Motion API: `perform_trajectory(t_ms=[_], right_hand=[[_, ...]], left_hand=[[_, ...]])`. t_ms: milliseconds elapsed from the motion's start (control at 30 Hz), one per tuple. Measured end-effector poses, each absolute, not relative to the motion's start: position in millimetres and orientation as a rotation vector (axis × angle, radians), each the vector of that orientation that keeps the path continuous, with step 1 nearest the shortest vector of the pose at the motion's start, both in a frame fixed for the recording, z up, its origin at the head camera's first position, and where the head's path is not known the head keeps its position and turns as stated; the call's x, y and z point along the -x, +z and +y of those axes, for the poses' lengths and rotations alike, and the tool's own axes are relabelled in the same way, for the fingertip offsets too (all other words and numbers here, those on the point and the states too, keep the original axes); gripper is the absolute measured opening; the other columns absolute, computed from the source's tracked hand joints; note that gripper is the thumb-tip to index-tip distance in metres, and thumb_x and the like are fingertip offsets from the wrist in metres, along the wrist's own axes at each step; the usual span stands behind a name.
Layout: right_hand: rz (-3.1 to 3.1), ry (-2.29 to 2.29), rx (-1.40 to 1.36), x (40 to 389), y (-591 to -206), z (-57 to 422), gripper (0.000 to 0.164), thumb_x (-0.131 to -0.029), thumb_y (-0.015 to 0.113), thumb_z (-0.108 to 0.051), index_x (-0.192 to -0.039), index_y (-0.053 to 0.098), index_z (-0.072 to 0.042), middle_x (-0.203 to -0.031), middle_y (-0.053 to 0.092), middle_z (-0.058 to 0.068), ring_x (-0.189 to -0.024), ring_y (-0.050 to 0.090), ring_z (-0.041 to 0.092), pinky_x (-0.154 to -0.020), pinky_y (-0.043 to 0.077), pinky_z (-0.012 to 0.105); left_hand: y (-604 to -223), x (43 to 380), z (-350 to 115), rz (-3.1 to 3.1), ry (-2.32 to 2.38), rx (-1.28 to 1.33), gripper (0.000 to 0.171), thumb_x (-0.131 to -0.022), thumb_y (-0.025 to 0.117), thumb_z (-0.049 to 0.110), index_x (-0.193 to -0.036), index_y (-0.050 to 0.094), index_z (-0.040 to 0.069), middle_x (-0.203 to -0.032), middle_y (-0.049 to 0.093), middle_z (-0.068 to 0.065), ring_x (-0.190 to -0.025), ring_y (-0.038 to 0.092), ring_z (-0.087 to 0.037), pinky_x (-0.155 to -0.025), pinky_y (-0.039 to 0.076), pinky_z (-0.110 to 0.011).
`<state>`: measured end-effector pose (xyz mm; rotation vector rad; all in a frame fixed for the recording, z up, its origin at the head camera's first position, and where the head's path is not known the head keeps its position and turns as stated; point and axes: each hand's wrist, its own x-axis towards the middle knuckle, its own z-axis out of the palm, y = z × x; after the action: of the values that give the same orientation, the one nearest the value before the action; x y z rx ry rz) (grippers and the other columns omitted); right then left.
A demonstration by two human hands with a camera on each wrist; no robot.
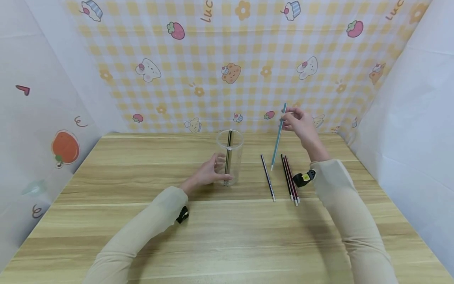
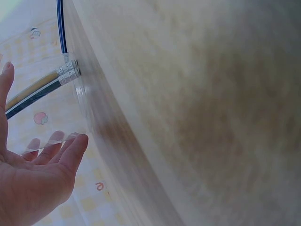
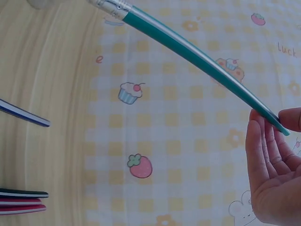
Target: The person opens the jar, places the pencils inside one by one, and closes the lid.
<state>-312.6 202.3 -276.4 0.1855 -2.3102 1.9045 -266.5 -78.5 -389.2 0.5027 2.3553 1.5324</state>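
Observation:
My left hand [image 1: 209,171] holds a clear cylindrical cup [image 1: 237,165] by its side, thumb in front and fingers behind. Inside the cup, dark and gold pencils [image 1: 228,157] stand eraser end down; their metal ferrules [image 2: 69,73] show in the left wrist view. Up and to the right, my right hand [image 1: 300,125] pinches a teal pencil [image 1: 278,138] near its upper end. That pencil hangs slightly tilted above the table, with its white eraser [image 3: 106,4] end lowest.
A dark blue pencil [image 1: 267,177] lies on the wooden table [image 1: 227,240] right of the cup. Farther right, a black pencil [image 1: 286,177] lies beside dark red pencils [image 1: 291,177]. A checked cloth [image 1: 198,71] hangs behind the table, and white sheets flank both sides.

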Motion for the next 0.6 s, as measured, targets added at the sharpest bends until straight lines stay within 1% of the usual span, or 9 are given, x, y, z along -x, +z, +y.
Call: perform_trajectory(t_ms=[100,267,400,600], right_hand=[[-2.309,1.904,-0.205,311.1,-271.0,200.6,0.023,-0.088,0.049,-0.011,-0.107,0.049,0.002,-0.088,0.056,0.009,-0.070,0.057,0.013,-0.066,0.051,0.022],[-2.295,1.909,-0.233,308.2,-263.2,198.0,0.021,-0.088,0.049,-0.010,-0.106,0.049,0.001,-0.090,0.056,0.012,-0.070,0.057,0.013,-0.064,0.051,0.021],[-2.274,1.891,-0.263,307.9,-259.6,195.9,0.021,-0.088,0.050,-0.009,-0.105,0.049,0.002,-0.088,0.057,0.012,-0.069,0.058,0.014,-0.064,0.051,0.022],[-2.273,1.868,-0.272,307.3,-254.1,192.8,0.019,-0.088,0.050,-0.009,-0.105,0.051,-0.001,-0.087,0.057,0.010,-0.070,0.058,0.014,-0.065,0.051,0.022]], left_hand=[[-384.6,264.3,-78.1,2.348,1.533,-0.495,0.077,-0.071,0.075,0.016,-0.130,0.027,0.002,-0.131,0.034,-0.024,-0.120,0.032,-0.038,-0.098,0.027,-0.045],[-400.3,272.7,-78.9,2.390,1.525,-0.513,0.079,-0.070,0.076,0.022,-0.130,0.028,0.006,-0.130,0.037,-0.022,-0.118,0.035,-0.036,-0.098,0.029,-0.043],[-408.9,277.6,-79.2,2.417,1.519,-0.508,0.079,-0.068,0.077,0.024,-0.129,0.029,0.009,-0.130,0.038,-0.019,-0.118,0.036,-0.033,-0.097,0.030,-0.041],[-410.6,278.8,-79.0,2.423,1.513,-0.499,0.080,-0.068,0.077,0.024,-0.130,0.028,0.009,-0.130,0.038,-0.018,-0.118,0.037,-0.032,-0.097,0.030,-0.040]])
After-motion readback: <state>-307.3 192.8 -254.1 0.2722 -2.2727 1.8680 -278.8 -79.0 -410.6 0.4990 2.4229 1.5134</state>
